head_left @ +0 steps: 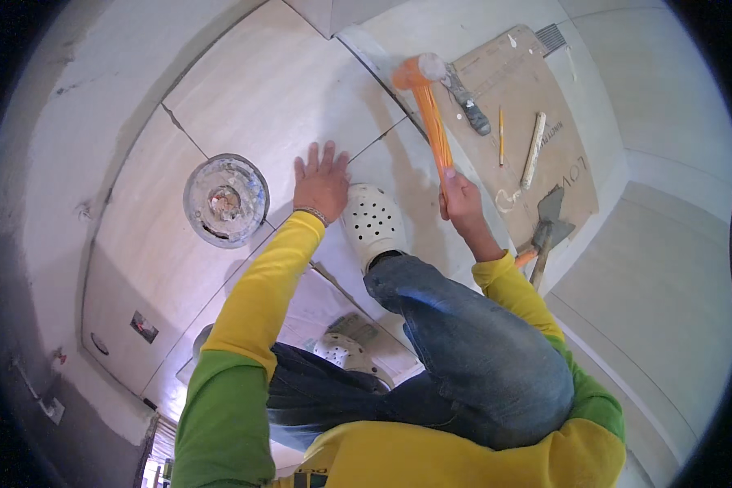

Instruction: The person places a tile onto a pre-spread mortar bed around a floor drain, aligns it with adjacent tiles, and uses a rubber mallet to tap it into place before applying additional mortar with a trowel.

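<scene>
My left hand (323,183) lies flat with fingers spread on a pale floor tile (252,89), close to the toe of my white clog. In my right hand (465,203) is the lower handle of a mallet (433,122) with an orange, wood-grained handle. Its whitish and orange head is raised toward the far side, above the tiles, touching none that I can make out. Dark joints run between the large tiles around my left hand.
Left of my hand stands a round, mortar-stained bucket (226,201). At right, a cardboard sheet (573,134) bears a pencil (501,137), a whitish stick (533,150), a grey-stained tool (467,99) and trowels (551,205). A rectangular cutout (144,327) shows at left. My clog (372,218) stands centrally.
</scene>
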A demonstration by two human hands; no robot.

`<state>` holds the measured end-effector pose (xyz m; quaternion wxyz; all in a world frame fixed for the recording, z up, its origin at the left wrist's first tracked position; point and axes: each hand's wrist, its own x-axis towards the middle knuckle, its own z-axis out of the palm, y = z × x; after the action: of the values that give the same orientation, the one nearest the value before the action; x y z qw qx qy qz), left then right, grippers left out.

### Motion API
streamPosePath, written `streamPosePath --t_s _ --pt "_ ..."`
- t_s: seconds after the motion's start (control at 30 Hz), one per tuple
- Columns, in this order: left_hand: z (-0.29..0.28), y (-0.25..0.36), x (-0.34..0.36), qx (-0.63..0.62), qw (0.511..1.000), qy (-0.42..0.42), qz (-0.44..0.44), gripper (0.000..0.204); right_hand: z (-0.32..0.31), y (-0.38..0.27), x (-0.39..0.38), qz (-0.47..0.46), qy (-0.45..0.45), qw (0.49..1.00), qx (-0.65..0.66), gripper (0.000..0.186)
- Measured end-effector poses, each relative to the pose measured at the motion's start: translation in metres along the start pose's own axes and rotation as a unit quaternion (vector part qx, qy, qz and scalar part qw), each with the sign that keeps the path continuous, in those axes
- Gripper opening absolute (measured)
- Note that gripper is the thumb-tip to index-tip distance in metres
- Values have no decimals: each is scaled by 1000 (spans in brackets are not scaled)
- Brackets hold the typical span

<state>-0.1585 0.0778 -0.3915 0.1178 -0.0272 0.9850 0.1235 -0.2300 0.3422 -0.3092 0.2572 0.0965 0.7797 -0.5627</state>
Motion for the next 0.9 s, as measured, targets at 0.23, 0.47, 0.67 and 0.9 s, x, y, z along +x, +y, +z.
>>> streamPosePath --t_s 0.23,0.47,0.67,0.9 --pt "-20 -10 1 -8 996 -87 17 50 10 -1 -4 -136 -35 989 46 45" --pt "-21 -19 2 68 990 -80 90 53 3 45 15 23 30 977 -210 45" --pt "-22 -7 5 101 987 -101 78 56 -6 74 9 -99 15 988 -114 54" --pt "-25 -6 -2 84 988 -125 38 57 -1 57 -5 -36 3 978 -205 58"
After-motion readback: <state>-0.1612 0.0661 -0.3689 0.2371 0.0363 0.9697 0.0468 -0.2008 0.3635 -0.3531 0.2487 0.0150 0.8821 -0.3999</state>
